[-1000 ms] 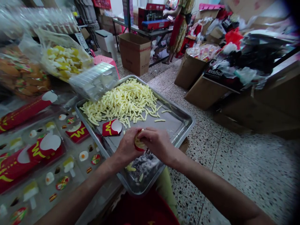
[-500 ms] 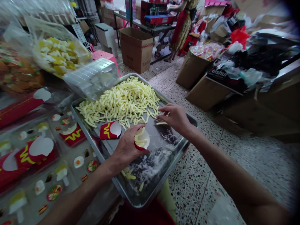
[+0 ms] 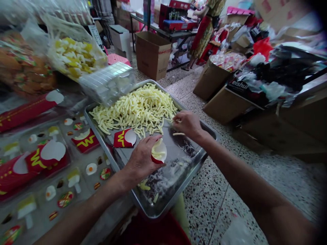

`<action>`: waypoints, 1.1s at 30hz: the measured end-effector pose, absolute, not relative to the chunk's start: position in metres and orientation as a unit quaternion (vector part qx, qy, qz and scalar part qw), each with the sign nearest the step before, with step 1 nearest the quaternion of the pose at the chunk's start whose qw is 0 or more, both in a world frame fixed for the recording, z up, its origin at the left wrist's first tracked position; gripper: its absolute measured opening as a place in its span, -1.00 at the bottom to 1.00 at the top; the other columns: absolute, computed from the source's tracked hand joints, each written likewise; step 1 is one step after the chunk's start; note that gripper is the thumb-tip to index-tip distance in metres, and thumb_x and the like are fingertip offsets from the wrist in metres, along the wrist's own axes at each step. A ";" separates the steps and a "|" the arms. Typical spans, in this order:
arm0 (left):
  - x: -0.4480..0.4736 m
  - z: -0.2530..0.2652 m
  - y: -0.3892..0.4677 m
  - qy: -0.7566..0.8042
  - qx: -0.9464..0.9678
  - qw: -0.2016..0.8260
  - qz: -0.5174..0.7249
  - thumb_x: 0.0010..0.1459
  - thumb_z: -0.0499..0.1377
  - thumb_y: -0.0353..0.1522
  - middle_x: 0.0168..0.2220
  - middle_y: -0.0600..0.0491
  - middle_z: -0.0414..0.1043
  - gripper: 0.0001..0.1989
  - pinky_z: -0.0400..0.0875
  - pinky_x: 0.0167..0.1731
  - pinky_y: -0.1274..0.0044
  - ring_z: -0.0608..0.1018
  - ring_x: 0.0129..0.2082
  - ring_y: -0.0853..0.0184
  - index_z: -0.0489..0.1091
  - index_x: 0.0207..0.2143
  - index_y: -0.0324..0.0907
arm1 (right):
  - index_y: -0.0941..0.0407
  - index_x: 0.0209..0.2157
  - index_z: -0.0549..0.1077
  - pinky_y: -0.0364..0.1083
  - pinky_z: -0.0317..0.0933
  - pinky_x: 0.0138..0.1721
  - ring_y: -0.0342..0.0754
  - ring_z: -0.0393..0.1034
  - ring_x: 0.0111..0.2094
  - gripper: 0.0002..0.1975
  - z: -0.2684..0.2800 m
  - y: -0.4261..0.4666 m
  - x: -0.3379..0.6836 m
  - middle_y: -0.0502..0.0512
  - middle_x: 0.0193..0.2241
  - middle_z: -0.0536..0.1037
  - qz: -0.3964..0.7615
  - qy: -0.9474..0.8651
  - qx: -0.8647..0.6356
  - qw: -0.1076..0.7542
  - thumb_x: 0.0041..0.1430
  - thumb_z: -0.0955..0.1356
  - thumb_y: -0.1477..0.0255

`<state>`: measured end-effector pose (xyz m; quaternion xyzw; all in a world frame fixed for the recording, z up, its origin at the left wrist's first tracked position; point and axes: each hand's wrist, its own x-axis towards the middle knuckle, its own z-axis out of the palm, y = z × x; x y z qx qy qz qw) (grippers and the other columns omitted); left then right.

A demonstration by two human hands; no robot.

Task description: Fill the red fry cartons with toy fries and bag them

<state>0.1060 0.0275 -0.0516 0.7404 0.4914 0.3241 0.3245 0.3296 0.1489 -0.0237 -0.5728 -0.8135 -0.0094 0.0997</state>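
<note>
My left hand [image 3: 141, 154] is wrapped round a small red fries carton [image 3: 160, 151] with a white inside, tilted toward me, and several pale yellow fries stand in it. My right hand [image 3: 187, 126] is at the right edge of the fries pile [image 3: 140, 109], its fingers curled into a pinch. What they hold is hidden; a single loose fry [image 3: 178, 134] lies just below them. The pile covers the far half of a metal tray [image 3: 201, 160]. A flat red carton [image 3: 124, 138] with a yellow zigzag lies on the tray, left of my left hand.
On the left, clear blister packs [image 3: 84, 183] hold small toy foods, with more red cartons [image 3: 46, 156] on top. A clear plastic tray [image 3: 108, 81] overlaps the metal tray's far left corner. Cardboard boxes [image 3: 152, 54] stand on the speckled floor. A person [image 3: 204, 34] stands at a far table.
My right hand's fingers have closed from a spread pose into a pinch at the pile's edge. My left hand still holds the carton. The whole view has shifted slightly.
</note>
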 end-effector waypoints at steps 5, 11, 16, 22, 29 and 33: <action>0.105 -0.057 0.026 0.547 0.725 0.302 0.289 -0.26 0.52 -0.34 0.14 -0.13 0.42 -0.11 0.36 0.17 0.19 0.47 0.12 0.02 0.29 0.17 -0.16 | 0.09 -0.37 0.61 -0.11 0.17 -0.21 -0.08 0.41 -0.31 -0.85 -0.018 0.121 0.365 0.04 -0.39 0.61 0.038 -0.885 -0.455 0.092 0.07 0.37 0.51; 0.116 -0.059 0.027 0.581 0.735 0.264 0.229 -0.34 0.55 -0.15 0.08 -0.14 0.45 0.00 0.42 0.07 0.18 0.52 0.06 -0.05 0.31 0.18 -0.16 | 0.11 -0.43 0.57 -0.11 0.17 -0.23 -0.09 0.37 -0.32 -0.85 -0.034 0.103 0.361 0.06 -0.43 0.57 0.058 -0.889 -0.451 0.054 0.05 0.35 0.58; 0.107 -0.058 0.021 0.611 0.721 0.236 0.226 -0.29 0.54 -0.12 0.09 -0.16 0.43 0.03 0.43 0.06 0.23 0.52 0.06 -0.02 0.24 0.23 -0.18 | 0.13 -0.38 0.58 -0.12 0.20 -0.30 -0.11 0.39 -0.39 -0.88 -0.011 0.081 0.312 0.05 -0.41 0.59 0.142 -0.867 -0.461 0.126 0.04 0.39 0.58; 0.085 -0.058 -0.010 0.617 0.703 0.173 0.308 -0.11 0.44 -0.33 0.10 -0.14 0.41 -0.21 0.35 0.16 0.24 0.45 0.13 0.02 0.26 0.19 -0.17 | 0.12 -0.31 0.57 -0.03 0.24 -0.12 0.01 0.41 -0.24 -0.81 -0.003 0.036 0.244 0.16 -0.28 0.62 0.170 -0.939 -0.267 0.135 0.15 0.34 0.62; 0.054 -0.052 -0.077 0.666 0.598 0.118 0.430 -0.10 0.44 -0.20 0.07 -0.11 0.43 -0.11 0.40 0.11 0.23 0.46 0.03 0.05 0.21 0.27 -0.12 | -0.02 -0.31 0.56 -0.02 0.26 -0.34 0.01 0.45 -0.40 -0.93 -0.008 0.008 0.189 0.06 -0.39 0.61 0.278 -0.871 -0.295 0.279 0.19 0.41 0.32; 0.010 -0.045 -0.121 0.703 0.530 0.060 0.470 -0.07 0.43 -0.17 0.09 -0.10 0.42 -0.08 0.39 0.13 0.23 0.46 0.04 0.06 0.17 0.32 -0.05 | -0.08 -0.31 0.63 0.06 0.23 -0.31 0.11 0.43 -0.30 -0.77 -0.003 -0.019 0.132 0.18 -0.34 0.57 0.189 -0.921 -0.201 0.275 0.28 0.32 0.22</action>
